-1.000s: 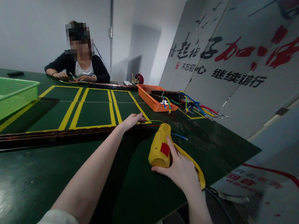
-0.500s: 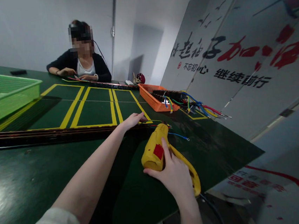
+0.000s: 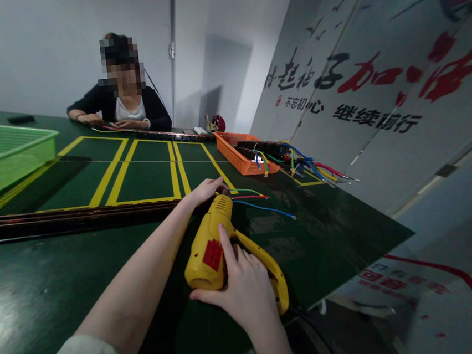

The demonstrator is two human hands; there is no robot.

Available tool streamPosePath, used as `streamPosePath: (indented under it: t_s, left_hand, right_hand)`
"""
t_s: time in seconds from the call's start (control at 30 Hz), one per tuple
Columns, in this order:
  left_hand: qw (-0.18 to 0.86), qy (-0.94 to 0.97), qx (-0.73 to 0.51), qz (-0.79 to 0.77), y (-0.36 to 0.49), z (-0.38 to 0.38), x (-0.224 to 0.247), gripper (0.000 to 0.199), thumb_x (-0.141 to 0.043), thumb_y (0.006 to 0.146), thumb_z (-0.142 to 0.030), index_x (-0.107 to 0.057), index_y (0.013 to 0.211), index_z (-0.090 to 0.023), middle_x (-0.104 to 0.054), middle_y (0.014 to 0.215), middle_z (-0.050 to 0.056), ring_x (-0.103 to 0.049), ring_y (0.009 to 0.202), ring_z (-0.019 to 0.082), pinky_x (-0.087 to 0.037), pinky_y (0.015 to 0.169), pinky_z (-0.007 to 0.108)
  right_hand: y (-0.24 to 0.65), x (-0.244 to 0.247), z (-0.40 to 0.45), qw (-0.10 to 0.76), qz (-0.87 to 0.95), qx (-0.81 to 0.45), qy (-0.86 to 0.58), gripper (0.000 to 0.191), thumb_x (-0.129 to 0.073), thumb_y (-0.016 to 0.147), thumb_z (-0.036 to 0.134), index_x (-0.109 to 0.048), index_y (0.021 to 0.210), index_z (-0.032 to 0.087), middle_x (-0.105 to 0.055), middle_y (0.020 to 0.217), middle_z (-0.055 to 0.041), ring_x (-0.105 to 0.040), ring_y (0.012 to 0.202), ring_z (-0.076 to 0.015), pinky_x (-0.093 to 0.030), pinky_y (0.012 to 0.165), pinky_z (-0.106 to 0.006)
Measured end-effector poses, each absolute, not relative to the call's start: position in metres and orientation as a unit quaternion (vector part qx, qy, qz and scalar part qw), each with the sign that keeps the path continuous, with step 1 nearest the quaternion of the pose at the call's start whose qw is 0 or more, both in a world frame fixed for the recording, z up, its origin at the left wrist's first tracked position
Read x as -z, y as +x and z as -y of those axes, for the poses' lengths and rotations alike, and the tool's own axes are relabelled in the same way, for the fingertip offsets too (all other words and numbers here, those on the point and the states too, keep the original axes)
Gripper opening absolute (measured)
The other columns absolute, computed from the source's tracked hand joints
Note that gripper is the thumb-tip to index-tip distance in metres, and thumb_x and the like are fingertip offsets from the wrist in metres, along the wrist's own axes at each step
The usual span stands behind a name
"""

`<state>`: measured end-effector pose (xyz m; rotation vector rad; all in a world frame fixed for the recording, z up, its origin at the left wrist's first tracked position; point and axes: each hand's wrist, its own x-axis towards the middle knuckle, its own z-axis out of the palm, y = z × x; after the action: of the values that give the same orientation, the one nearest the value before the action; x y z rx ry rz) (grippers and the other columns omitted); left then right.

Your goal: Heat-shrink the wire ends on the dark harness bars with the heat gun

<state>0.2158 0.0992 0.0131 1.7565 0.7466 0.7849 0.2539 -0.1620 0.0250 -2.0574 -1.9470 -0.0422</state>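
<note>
My right hand (image 3: pixel 248 279) is wrapped round a yellow heat gun (image 3: pixel 211 240) with a red label, its index finger stretched along the body. The nozzle points away from me, close to the fingers of my left hand (image 3: pixel 209 190). That hand is closed at the right end of long dark strips (image 3: pixel 77 220), where coloured wires come out; its fingertips are partly hidden. A yellow-green wire (image 3: pixel 248 191), a red wire (image 3: pixel 250 197) and a blue wire (image 3: pixel 264 206) with a ring terminal reach to the right over the green table (image 3: pixel 328 229).
An orange basket (image 3: pixel 238 163) holds dark strips with several coloured wires (image 3: pixel 314 166) hanging over the table. At left stands a green plastic basket (image 3: pixel 13 165). Yellow tape (image 3: pixel 112 172) marks rectangles. Across the table, another person (image 3: pixel 123 107) handles wires. A black power cord (image 3: pixel 312 325) trails from the heat gun.
The heat gun in my right hand has moved left, bringing its nozzle up to my left hand. More of the coloured wires now shows. My left hand has stayed nearly in place.
</note>
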Motion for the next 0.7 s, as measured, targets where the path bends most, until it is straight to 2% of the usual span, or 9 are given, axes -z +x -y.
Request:
streamPosePath:
  t_s: [0.23, 0.43, 0.7]
  left_hand:
    - [0.535, 0.719, -0.333, -0.293, 0.215, -0.098, -0.013, 0.054, -0.042, 0.083, -0.054, -0.073, 0.085, -0.009, -0.071, 0.085, 0.009, -0.060, 0.084, 0.021, -0.042, 0.081, 0.030]
    - [0.566, 0.690, -0.340, -0.297, 0.216, -0.100, -0.010, 0.055, -0.046, 0.080, -0.057, -0.072, 0.086, -0.009, -0.071, 0.092, 0.011, -0.062, 0.084, 0.021, -0.044, 0.083, 0.032]
    - [0.551, 0.703, -0.327, -0.310, 0.216, -0.099, -0.014, 0.052, -0.041, 0.086, -0.050, -0.072, 0.087, -0.008, -0.071, 0.093, 0.012, -0.062, 0.090, 0.022, -0.042, 0.090, 0.033]
  right_hand:
    - [0.255, -0.025, 0.163, 0.154, 0.680, 0.016, -0.716, 0.118, -0.067, 0.056, 0.070, -0.009, 0.147, 0.022, -0.061, 0.106, -0.0103, -0.059, 0.096, -0.0307, -0.046, 0.083, -0.043]
    - [0.259, -0.030, 0.160, 0.146, 0.673, 0.012, -0.725, 0.119, -0.069, 0.054, 0.068, -0.011, 0.147, 0.022, -0.059, 0.117, -0.0116, -0.058, 0.101, -0.0307, -0.044, 0.086, -0.040]
    - [0.279, -0.030, 0.156, 0.141, 0.647, 0.023, -0.749, 0.118, -0.069, 0.055, 0.067, -0.005, 0.147, 0.028, -0.058, 0.120, -0.0098, -0.058, 0.103, -0.0312, -0.046, 0.085, -0.043]
